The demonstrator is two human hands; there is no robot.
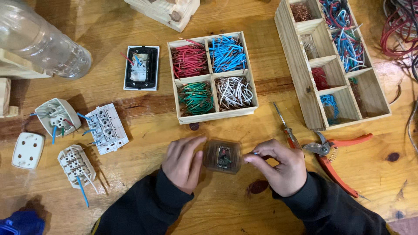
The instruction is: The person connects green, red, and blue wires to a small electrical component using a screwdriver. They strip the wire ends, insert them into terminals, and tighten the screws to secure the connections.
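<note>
L hand [183, 162] rests fingers curled on the left edge of a small clear-cased switch module [222, 156], flat on the worktop [226, 209] btwn both hands. R hand [278, 165] pinches a short blue wire bit [255, 152] just beside the module's right edge — fingers closed tight. Red-handled cutters [335, 156] and a screwdriver [285, 128] lie near R hand; 4-compartment wire tray [212, 77] sits behind.

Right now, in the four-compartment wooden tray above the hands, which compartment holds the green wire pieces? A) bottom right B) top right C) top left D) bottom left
D: in the wooden tray, the green wire pieces fill the bottom-left compartment, below the red ones and left of the white ones; blue ones sit top right.
</note>
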